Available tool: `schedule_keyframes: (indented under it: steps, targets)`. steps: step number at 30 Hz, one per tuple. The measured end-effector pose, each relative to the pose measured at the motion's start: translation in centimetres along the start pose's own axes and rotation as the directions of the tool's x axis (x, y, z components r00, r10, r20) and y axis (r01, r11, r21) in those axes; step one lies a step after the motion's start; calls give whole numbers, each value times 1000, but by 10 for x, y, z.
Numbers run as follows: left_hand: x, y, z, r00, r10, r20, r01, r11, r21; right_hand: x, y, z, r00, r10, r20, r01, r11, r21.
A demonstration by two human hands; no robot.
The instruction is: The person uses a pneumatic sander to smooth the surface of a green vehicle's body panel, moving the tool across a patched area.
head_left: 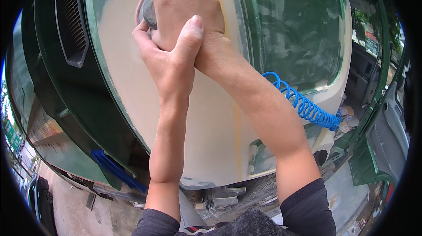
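Observation:
A round, dark-topped sander (150, 14) with a pinkish rim lies against the beige-filled side panel (132, 78) of a green vehicle. My right hand (189, 10) covers most of it from above, fingers bent over the top. Just below, my left hand (169, 56) closes in at the sander's near side, its thumb lying along my right wrist. Between them the two hands hide the tool's body and handle. A coiled blue air hose (307, 106) comes out from behind my right forearm and runs right; where it joins the tool is hidden.
Right of the panel is a dusty green window area (299, 29), then an open door (382, 135). At the left are a black vent grille (72, 21) and blue hose strands (116, 170). Debris (226, 196) litters the ground below; a dark car (41, 201) stands lower left.

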State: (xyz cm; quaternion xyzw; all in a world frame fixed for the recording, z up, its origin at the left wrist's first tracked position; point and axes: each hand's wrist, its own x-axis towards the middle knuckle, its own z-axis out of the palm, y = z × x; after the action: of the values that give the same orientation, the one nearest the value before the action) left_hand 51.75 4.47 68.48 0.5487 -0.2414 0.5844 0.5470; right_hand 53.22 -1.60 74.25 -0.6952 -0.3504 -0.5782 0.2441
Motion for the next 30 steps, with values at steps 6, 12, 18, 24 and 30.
schedule_keyframes:
  steps: [6, 12, 18, 24, 30]
  targets:
    - [-6, 15, -22, 996, -93, 1, 93, 991, -96, 2, -25, 19, 1000, -5, 24, 5, 1000, -4]
    - [-2, 0, 1, 997, -50, 63, 46, 997, 65, -2, 15, -4, 995, 96, 4, -96, 993, 74]
    - [-6, 16, -16, 991, -124, 44, 127, 988, -90, 1, -16, 7, 999, 32, -14, -30, 994, 108]
    - [4, 10, -13, 985, -142, 98, 147, 988, -44, -1, 2, 14, 992, 68, -104, -62, 997, 52]
    - [-17, 16, -25, 993, -103, 58, 109, 988, -109, -15, -22, 14, 998, 6, -62, -1, 998, 66]
